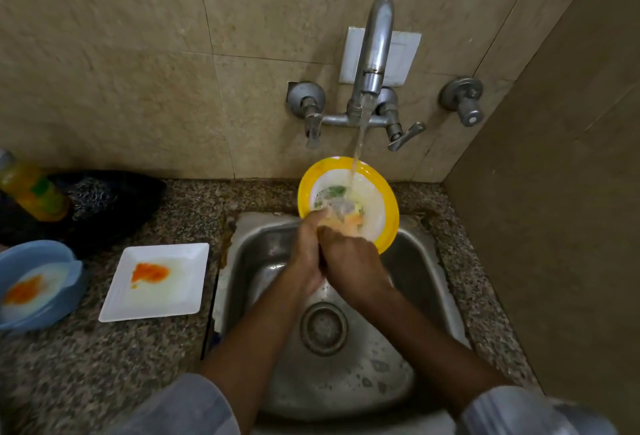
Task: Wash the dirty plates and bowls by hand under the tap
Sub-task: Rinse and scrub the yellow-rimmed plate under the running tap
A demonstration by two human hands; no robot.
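A round plate (377, 199) with a yellow rim and white centre is tilted over the steel sink (408, 299), under the water stream from the tap (375, 50). Green and orange residue sits in its centre. My left hand (306, 251) grips the plate's lower left edge. My right hand (349, 258) holds the lower edge beside it, fingers reaching onto the plate's face. On the counter to the left lie a white square plate (173, 292) with an orange stain and a blue bowl (59, 254) with orange residue.
A yellow-green soap bottle (33, 192) and a dark cloth (110, 202) lie at the back left of the granite counter (138, 358). Tap handles (403, 133) stick out from the tiled wall. A side wall closes in on the right.
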